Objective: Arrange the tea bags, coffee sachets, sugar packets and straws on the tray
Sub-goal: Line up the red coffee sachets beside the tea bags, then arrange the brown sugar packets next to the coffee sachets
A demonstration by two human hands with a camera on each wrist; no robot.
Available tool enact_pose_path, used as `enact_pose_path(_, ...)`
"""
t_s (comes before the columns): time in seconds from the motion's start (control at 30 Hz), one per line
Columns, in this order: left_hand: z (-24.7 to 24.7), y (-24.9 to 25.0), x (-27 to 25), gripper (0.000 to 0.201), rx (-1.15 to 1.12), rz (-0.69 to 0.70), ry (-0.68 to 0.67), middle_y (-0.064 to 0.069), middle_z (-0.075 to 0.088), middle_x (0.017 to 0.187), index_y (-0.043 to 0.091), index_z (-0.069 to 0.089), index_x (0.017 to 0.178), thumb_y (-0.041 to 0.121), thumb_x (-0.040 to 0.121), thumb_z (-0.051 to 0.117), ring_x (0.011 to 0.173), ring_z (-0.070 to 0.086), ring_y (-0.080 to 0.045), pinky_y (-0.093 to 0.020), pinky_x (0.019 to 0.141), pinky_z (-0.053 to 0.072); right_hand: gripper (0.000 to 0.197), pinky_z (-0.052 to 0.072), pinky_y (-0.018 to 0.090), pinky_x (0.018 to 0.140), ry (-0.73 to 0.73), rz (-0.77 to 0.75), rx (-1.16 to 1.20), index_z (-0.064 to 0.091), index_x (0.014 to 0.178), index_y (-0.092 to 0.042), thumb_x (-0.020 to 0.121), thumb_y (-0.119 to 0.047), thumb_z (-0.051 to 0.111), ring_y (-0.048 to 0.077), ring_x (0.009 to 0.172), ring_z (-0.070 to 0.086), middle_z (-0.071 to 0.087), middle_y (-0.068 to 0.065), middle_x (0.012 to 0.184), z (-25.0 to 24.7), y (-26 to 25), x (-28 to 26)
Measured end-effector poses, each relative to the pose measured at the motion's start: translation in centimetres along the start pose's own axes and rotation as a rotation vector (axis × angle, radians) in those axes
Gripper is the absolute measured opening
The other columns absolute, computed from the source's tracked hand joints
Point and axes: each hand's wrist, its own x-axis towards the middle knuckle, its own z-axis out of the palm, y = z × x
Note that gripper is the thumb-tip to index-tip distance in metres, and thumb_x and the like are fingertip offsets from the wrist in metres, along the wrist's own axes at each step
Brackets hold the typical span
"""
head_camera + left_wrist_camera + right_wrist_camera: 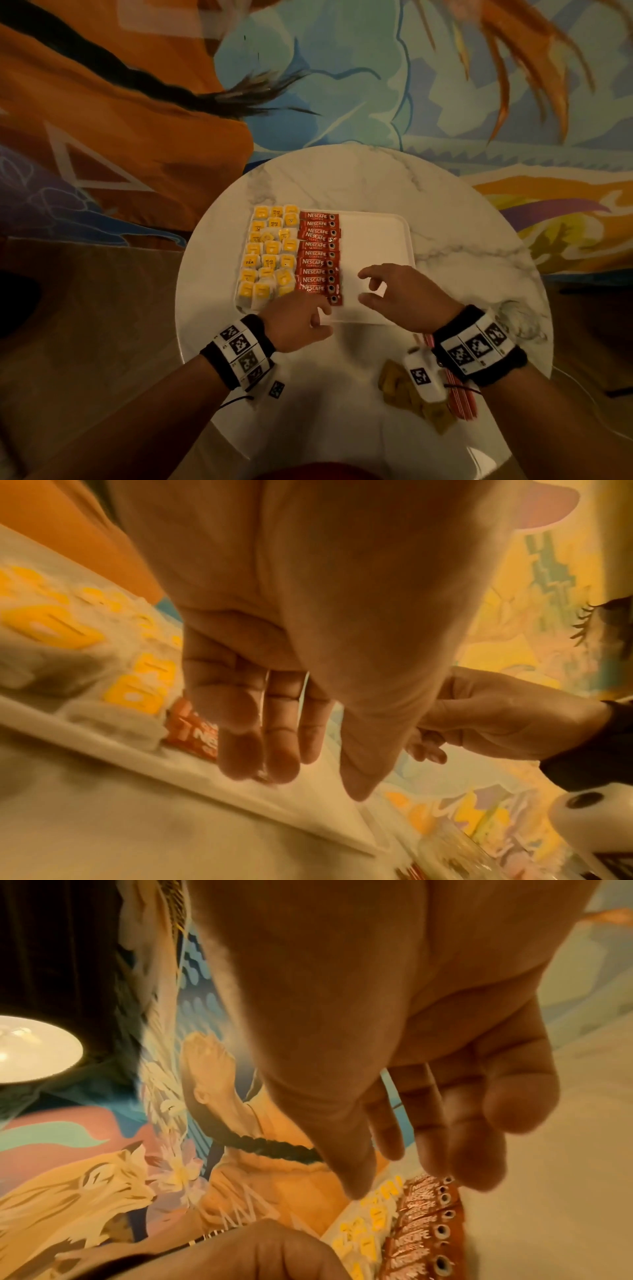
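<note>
A white tray (376, 236) sits on a round marble table (342, 171). Yellow tea bags (270, 253) fill its left part. Beside them runs a column of red Nescafe coffee sachets (318, 253); the right part is bare. My left hand (323, 318) hovers at the tray's near edge by the lowest sachet (195, 731), fingers (274, 737) relaxed and holding nothing. My right hand (368, 287) hangs over the bare tray area, fingers (428, 1123) loosely spread and empty. Brown sugar packets (394, 380) and red straws (459, 401) lie on the table under my right wrist.
A painted mural wall stands right behind the table. The table's near and right parts hold only the sugar packets and straws. A lit lamp shade (34, 1047) shows in the right wrist view, off to the side.
</note>
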Motion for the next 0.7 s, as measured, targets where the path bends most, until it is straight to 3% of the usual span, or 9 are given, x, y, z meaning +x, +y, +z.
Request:
enact_pose_path(0.1,1.4,1.8,-0.2,0.037,0.012,0.034,-0.079,0.010,0.069,0.090,0.028,0.063,0.119,0.049,0.089,0.068,0.075,0.061,-0.002,-0.027,0.076,0.054,0.045,0.045,0.026,0.084,-0.055,0.008,-0.112,0.055,0.135,-0.035,0.093,-0.048,0.064,0.000,0.079,0.049,0.062,-0.012,0.117,-0.4,1.1,-3.3)
enact_pose_path(0.23,3.8,4.2,0.0,0.043,0.047,0.048,-0.174,0.007,0.069,0.100,0.026,0.060,0.124,0.051,0.089,0.067,0.082,0.060,-0.007,-0.026,0.077,0.049,0.051,0.045,0.028,0.095,-0.201,0.029,-0.218,0.049,0.141,-0.036,0.093,-0.049,0.063,0.010,0.108,0.056,0.056,-0.009,0.131,0.3,3.1,-6.2)
enact_pose_path(0.37,6.1,6.6,0.4,0.054,0.116,0.038,-0.246,0.002,0.067,0.111,0.021,0.056,0.131,0.053,0.088,0.065,0.096,0.061,-0.016,-0.031,0.082,0.049,0.061,0.041,0.030,0.104,-0.354,0.053,-0.280,0.042,0.148,-0.034,0.092,-0.049,0.062,0.017,0.130,0.049,0.046,-0.005,0.146,1.7,4.6,-8.2)
enact_pose_path(0.47,7.4,8.1,0.7,0.055,0.119,0.006,-0.244,0.000,0.066,0.111,0.020,0.059,0.129,0.054,0.085,0.068,0.097,0.062,-0.021,-0.036,0.083,0.053,0.064,0.045,0.033,0.102,-0.424,0.025,-0.325,0.044,0.147,-0.029,0.089,-0.046,0.064,0.021,0.127,0.051,0.048,0.000,0.143,2.1,5.2,-9.4)
enact_pose_path(0.57,8.6,9.5,0.7,0.040,0.129,0.036,-0.215,0.004,0.059,0.095,0.025,0.059,0.106,0.055,0.083,0.070,0.089,0.059,-0.021,-0.036,0.074,0.049,0.050,0.052,0.035,0.092,-0.435,0.003,-0.329,0.054,0.135,-0.024,0.088,-0.038,0.065,0.021,0.112,0.059,0.054,0.002,0.130,2.3,5.4,-10.3)
enact_pose_path(0.63,9.5,10.2,0.8,0.034,0.144,0.027,-0.199,0.010,0.047,0.089,0.036,0.048,0.096,0.057,0.081,0.070,0.083,0.052,-0.016,-0.031,0.069,0.041,0.037,0.050,0.031,0.082,-0.426,-0.001,-0.322,0.058,0.125,-0.023,0.090,-0.036,0.063,0.020,0.103,0.060,0.055,0.001,0.123,2.6,5.5,-10.8)
enact_pose_path(0.7,10.4,10.6,1.1,0.039,0.146,-0.020,-0.168,0.008,0.046,0.092,0.037,0.047,0.097,0.060,0.078,0.071,0.082,0.052,-0.016,-0.030,0.068,0.041,0.032,0.043,0.029,0.076,-0.415,-0.014,-0.325,0.059,0.122,-0.021,0.093,-0.034,0.059,0.019,0.096,0.059,0.054,0.002,0.121,3.0,5.5,-11.0)
